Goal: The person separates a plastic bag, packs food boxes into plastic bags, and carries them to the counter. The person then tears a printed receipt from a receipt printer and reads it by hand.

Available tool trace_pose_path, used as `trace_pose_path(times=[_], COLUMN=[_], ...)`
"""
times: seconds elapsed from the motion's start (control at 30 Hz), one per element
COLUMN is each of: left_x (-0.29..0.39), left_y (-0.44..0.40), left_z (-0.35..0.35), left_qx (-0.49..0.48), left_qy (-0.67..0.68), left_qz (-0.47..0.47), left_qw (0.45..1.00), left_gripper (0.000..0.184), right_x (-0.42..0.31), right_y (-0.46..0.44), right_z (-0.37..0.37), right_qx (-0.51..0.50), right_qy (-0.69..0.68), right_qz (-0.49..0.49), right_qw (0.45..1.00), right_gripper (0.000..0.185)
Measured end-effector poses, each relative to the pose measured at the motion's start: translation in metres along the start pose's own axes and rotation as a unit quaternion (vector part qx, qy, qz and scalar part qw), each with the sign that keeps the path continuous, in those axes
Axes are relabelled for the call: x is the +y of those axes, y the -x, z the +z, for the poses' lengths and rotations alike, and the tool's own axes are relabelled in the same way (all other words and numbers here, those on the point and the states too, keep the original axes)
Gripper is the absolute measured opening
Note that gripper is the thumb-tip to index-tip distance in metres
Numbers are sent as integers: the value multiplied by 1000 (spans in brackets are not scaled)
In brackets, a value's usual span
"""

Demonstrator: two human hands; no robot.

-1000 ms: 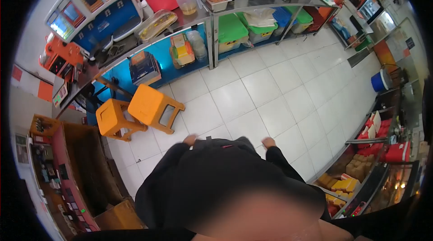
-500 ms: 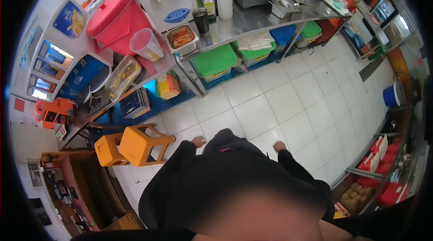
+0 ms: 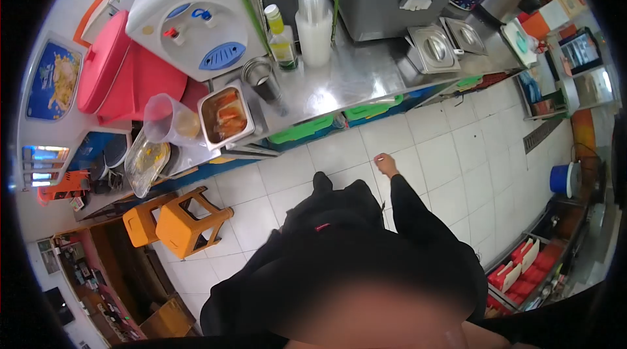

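Observation:
My right hand [image 3: 386, 165] hangs in front of my body above the tiled floor, its fingers curled in, with nothing visible in them. It touches nothing; the steel counter [image 3: 372, 78] is the nearest surface ahead. My left hand is out of sight behind my dark clothing. On the counter's near edge stand a metal pan [image 3: 226, 117] of reddish-brown food and a metal cup [image 3: 261, 79]. A translucent pitcher [image 3: 171, 120] leans left of the pan, by a clear tray [image 3: 145, 165] with yellow bits.
A water dispenser [image 3: 189, 29], a pink bucket [image 3: 140, 78], a bottle [image 3: 281, 42], stacked plastic cups [image 3: 315, 32] and a grey cooler [image 3: 392, 2] line the counter. Orange stools [image 3: 186, 221] stand at left. Green-lidded bins [image 3: 300, 132] sit underneath; a blue bucket [image 3: 563, 180] is at right.
My body has come closer to the counter, so its items appear larger. My right hand has swung forward, and my left hand has gone out of sight.

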State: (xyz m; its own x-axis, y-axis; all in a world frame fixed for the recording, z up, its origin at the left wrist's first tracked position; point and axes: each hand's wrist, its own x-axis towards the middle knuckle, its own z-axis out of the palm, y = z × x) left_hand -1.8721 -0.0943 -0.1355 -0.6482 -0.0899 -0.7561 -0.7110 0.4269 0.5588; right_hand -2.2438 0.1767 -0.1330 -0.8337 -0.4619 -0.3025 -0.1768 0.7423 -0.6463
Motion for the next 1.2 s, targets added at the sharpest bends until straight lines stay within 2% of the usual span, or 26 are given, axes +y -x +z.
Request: trace_pose_path(times=[0.03, 0.07, 0.13, 0.23, 0.27, 0.4, 0.5, 0.73, 1.2], left_x=[18, 32, 58, 94, 108, 153, 176, 219, 265], left_y=[-3, -4, -13, -34, -40, -54, -49, -3, 60], left_z=[-1, -2, -4, 7, 12, 38, 60, 100, 171], left_qx=[7, 13, 25, 47, 52, 64, 71, 92, 102], left_qy=[18, 34, 54, 83, 90, 118, 137, 184, 252], left_qz=[-5, -12, -33, -69, -84, -139, -178, -252, -283], left_qw=[1000, 999, 998, 993, 991, 981, 972, 945, 920], left_gripper=[34, 34, 34, 34, 34, 33, 33, 33, 32], right_x=[4, 11, 56, 199, 203, 176, 163, 151, 143], right_y=[-19, -41, -94, -213, -246, -341, -393, -446, -428], right_z=[-12, -25, -32, 3, -9, -32, -25, 11, 21], right_qx=[-17, -34, 7, 100, 96, 107, 94, 68, 62], right_qy=[-84, -164, -269, -181, -239, -285, -293, -309, -317], right_qz=[139, 271, 274, 47, 66, 203, 245, 278, 281], right_qw=[987, 948, 923, 977, 964, 931, 920, 907, 904], right_gripper=[12, 12, 17, 22, 25, 26, 26, 26, 27])
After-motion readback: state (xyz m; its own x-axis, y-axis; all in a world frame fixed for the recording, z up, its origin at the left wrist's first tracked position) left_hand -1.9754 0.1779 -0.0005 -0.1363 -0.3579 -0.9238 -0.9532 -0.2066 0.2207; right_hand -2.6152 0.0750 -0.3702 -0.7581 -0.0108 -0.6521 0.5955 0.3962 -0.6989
